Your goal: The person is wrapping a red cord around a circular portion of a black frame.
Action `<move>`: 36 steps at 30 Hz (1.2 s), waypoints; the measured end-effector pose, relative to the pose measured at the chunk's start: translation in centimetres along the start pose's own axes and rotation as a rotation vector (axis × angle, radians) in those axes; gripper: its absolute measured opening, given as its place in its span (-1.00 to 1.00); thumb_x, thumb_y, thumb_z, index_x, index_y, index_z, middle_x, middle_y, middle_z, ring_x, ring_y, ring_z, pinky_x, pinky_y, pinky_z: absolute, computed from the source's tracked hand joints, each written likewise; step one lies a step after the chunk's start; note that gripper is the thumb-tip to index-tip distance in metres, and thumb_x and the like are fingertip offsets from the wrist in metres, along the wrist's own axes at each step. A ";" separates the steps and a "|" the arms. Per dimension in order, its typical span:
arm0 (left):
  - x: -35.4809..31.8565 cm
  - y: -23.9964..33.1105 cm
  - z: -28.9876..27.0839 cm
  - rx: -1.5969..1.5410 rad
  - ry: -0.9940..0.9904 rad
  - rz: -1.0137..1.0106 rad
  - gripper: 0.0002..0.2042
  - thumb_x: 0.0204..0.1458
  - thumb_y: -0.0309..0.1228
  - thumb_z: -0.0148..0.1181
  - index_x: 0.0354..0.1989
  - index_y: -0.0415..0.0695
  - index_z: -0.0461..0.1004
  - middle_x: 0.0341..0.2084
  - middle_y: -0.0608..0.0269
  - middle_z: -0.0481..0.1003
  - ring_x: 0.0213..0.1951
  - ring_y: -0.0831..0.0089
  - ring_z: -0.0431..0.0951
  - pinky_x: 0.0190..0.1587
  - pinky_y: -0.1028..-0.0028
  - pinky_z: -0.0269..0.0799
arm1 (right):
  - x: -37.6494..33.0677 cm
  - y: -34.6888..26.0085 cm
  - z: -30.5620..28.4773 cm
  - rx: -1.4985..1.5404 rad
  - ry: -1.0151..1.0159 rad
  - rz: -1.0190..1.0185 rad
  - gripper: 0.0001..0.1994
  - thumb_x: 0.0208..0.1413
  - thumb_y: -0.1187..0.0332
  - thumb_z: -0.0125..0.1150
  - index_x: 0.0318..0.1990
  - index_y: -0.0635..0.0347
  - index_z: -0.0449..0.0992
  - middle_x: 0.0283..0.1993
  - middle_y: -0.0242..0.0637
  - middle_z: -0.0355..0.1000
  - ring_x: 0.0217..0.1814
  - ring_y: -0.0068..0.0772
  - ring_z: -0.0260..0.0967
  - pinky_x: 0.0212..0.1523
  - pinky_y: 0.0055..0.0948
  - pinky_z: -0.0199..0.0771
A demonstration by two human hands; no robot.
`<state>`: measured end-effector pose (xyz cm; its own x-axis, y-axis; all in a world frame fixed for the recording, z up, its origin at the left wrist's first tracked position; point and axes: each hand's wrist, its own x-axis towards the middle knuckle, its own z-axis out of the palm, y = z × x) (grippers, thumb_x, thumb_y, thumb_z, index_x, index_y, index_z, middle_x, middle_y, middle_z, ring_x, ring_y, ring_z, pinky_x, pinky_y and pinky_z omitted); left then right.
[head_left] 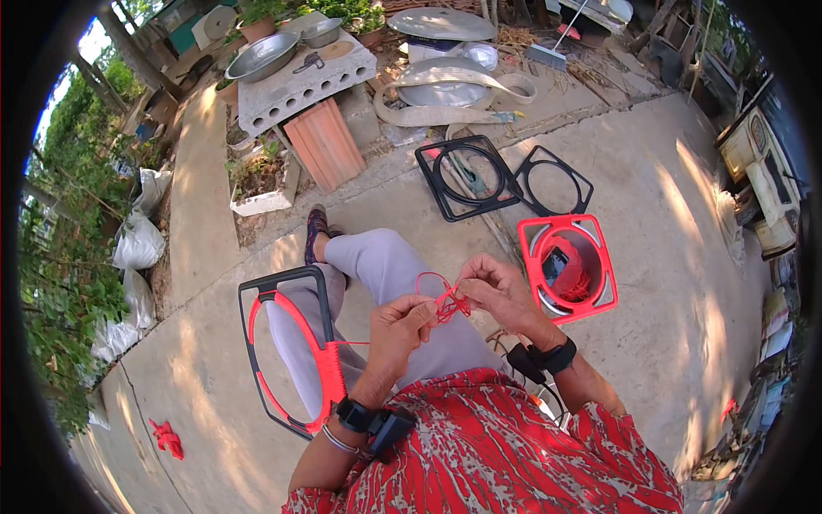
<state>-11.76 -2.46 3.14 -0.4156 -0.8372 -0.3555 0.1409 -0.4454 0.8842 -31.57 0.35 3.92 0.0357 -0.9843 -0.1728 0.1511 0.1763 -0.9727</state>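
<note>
Above the grey trousers (385, 267), left hand (402, 325) and right hand (497, 293) held close together — thumb and fingers of each pinched narrow on red cord (450, 303).

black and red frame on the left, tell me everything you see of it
Roughly rectangular, black and plastic-looking with rounded corners, the frame holds a red ring, ridged as if cord-wrapped at right. It tilts, seemingly resting against the grey trousers, which show through it. A red strand runs rightward from it.

There are two hands (398, 330), four frames (328, 308), one broom (546, 56).
</note>
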 end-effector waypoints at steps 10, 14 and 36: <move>0.5 0.5 0.2 -0.156 0.069 -0.080 -0.87 0.10 -0.48 0.15 -0.30 -0.31 0.46 -0.50 0.04 0.56 -0.68 0.37 0.51 -0.78 0.60 0.16 | 1.4 -0.4 -0.7 -0.483 0.081 -0.239 -0.88 0.10 0.47 0.17 -0.21 0.22 0.43 -0.42 -0.41 0.41 -0.46 -0.64 0.31 -0.51 -0.60 0.28; 0.5 0.6 0.0 -0.203 0.100 -0.120 -0.86 0.06 -0.48 0.18 -0.31 -0.32 0.46 -0.45 0.01 0.56 -0.64 0.32 0.54 -0.75 0.55 0.25 | 1.0 -1.3 1.2 -0.572 0.251 -0.537 -0.85 0.00 0.48 0.28 -0.25 0.23 0.48 -0.33 -0.33 0.42 -0.25 -0.46 0.37 -0.33 -0.52 0.36; 0.7 0.1 -0.1 -0.286 0.165 -0.086 -0.94 0.03 -0.52 0.13 -0.37 -0.25 0.43 -0.50 0.17 0.47 -0.50 0.40 0.50 -0.62 0.48 0.33 | 1.9 -0.8 -0.8 -0.305 -0.394 0.080 -0.88 0.10 0.40 0.25 -0.28 0.27 0.58 -0.40 -0.44 0.50 -0.35 -0.73 0.35 -0.30 -0.64 0.35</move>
<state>-11.91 -3.18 2.94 -0.2889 -0.8223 -0.4903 0.3677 -0.5682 0.7361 -32.39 -1.65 4.27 0.4145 -0.8795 -0.2339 -0.1604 0.1824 -0.9700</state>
